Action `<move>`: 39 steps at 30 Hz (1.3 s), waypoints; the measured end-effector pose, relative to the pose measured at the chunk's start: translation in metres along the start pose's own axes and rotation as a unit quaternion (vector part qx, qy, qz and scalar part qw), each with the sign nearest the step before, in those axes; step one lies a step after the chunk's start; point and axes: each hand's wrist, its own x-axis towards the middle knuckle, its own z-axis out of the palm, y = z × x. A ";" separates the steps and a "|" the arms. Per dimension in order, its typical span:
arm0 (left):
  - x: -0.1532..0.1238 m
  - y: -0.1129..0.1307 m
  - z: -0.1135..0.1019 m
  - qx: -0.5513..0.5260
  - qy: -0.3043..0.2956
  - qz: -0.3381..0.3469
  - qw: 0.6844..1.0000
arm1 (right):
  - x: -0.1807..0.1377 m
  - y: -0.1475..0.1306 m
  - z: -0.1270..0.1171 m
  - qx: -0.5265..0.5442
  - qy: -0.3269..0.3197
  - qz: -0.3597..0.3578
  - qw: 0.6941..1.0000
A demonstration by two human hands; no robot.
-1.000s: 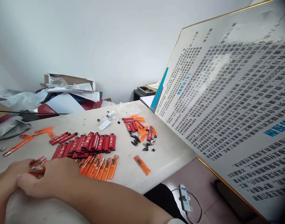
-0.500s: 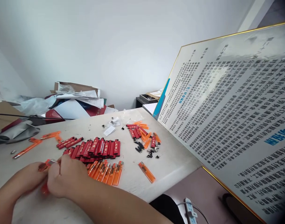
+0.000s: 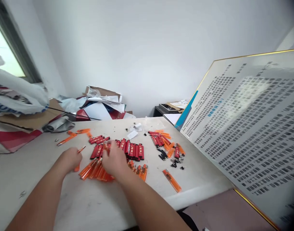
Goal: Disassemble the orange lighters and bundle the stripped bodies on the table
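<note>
My left hand (image 3: 71, 158) is closed round an orange lighter; a metal-tipped end (image 3: 81, 149) sticks out above the fingers and an orange part (image 3: 77, 167) shows below them. Over the lighters, my right hand (image 3: 115, 160) has its thumb and fingers bent together at the red row; motion blur and the hand itself hide what is between them. Red lighters (image 3: 134, 151) with gold lettering lie stacked side by side behind that hand. Clear orange lighters (image 3: 89, 169) are fanned out in front of the stack, partly under my right wrist.
A single orange lighter (image 3: 172, 180) lies to the right. Behind it are mixed red and orange pieces (image 3: 158, 140) and small black and metal parts (image 3: 174, 163). A large printed board (image 3: 233, 128) leans over the right edge. Papers and boxes (image 3: 101, 109) crowd the back left.
My hands were together at the left over a lighter and a red piece; now they are apart. The right hand has moved to the red stack. The view has swung left.
</note>
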 end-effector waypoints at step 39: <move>-0.017 0.022 0.016 -0.409 0.112 0.025 0.905 | -0.016 -0.018 0.036 -0.259 -0.074 -0.178 0.946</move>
